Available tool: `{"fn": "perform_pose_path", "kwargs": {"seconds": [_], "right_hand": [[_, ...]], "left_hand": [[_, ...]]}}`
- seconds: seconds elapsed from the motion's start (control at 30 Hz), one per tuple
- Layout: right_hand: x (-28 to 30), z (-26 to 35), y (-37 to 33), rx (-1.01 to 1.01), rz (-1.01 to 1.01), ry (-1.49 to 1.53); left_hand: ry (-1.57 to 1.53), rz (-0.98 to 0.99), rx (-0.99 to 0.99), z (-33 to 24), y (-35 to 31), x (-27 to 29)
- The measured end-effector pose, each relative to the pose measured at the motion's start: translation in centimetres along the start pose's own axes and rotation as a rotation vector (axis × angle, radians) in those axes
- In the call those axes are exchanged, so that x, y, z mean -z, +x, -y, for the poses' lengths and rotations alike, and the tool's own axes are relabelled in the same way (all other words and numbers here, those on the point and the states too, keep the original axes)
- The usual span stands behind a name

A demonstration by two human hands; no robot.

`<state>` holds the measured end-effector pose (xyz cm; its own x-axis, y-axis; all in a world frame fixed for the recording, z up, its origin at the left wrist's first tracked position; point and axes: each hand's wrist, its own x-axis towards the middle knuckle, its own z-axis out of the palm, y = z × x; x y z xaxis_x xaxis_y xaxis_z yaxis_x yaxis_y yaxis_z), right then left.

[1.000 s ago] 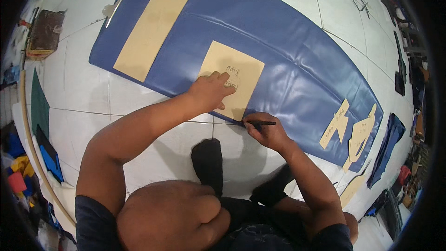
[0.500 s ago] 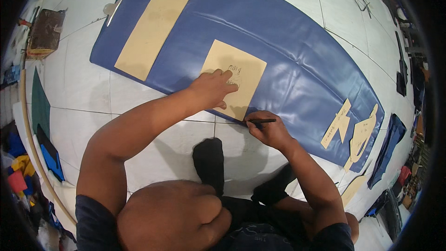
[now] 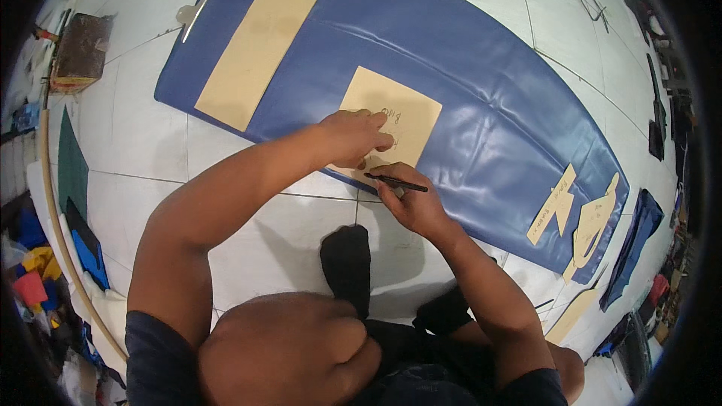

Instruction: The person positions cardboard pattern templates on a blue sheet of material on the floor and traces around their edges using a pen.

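A roughly square tan card template (image 3: 412, 116) with handwriting lies on a large blue vinyl-like sheet (image 3: 451, 53), at its near edge. My left hand (image 3: 355, 137) presses down on the card with fingers spread, holding nothing. Close beside it, my right hand (image 3: 417, 201) grips a slim black pen (image 3: 406, 183). The pen's tip is at the near edge of the card, next to my left thumb. Whether the tip touches card or sheet, I cannot tell. A long tan card strip (image 3: 263, 49) lies on the sheet to the left.
A metal clip (image 3: 194, 18) grips the sheet's left edge. Small card templates (image 3: 553, 204) and a curved one (image 3: 594, 222) lie at its right end. My dark-socked foot (image 3: 346, 267) is on the white tiles just below. A brown block (image 3: 81, 53) stands far left.
My right hand and the pen have moved left along the card's near edge, from its near right corner toward my left thumb. My left hand still presses the card. The view has shifted slightly.
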<state>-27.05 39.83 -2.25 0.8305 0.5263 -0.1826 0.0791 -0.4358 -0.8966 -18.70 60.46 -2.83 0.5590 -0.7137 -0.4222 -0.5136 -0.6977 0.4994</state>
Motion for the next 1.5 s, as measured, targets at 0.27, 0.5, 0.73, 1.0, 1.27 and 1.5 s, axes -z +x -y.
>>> {"fn": "perform_pose_path", "kwargs": {"seconds": [0.27, 0.5, 0.73, 1.0, 1.27, 1.5], "right_hand": [[-5.1, 1.0, 2.5, 0.061, -0.047, 0.133], [-6.1, 1.2, 3.5, 0.050, -0.074, 0.066], [-6.1, 1.3, 3.9, 0.123, -0.111, 0.054], [0.0, -0.2, -1.1, -0.008, -0.015, -0.190], [5.9, -2.3, -3.2, -0.055, -0.287, 0.054], [3.4, -0.2, 4.7, -0.118, -0.250, 0.170]], "left_hand": [[-0.036, 0.080, -0.095, 1.8, 0.0, 0.9], [-0.075, 0.101, -0.159, 2.3, 0.0, 1.3], [-0.086, 0.096, -0.160, 2.3, 0.0, 1.3], [-0.026, 0.083, -0.143, 1.4, -0.2, 1.1], [0.088, -0.109, 0.005, -1.8, -1.3, -1.1], [0.048, -0.323, 0.193, -4.2, -3.1, -5.4]]}}
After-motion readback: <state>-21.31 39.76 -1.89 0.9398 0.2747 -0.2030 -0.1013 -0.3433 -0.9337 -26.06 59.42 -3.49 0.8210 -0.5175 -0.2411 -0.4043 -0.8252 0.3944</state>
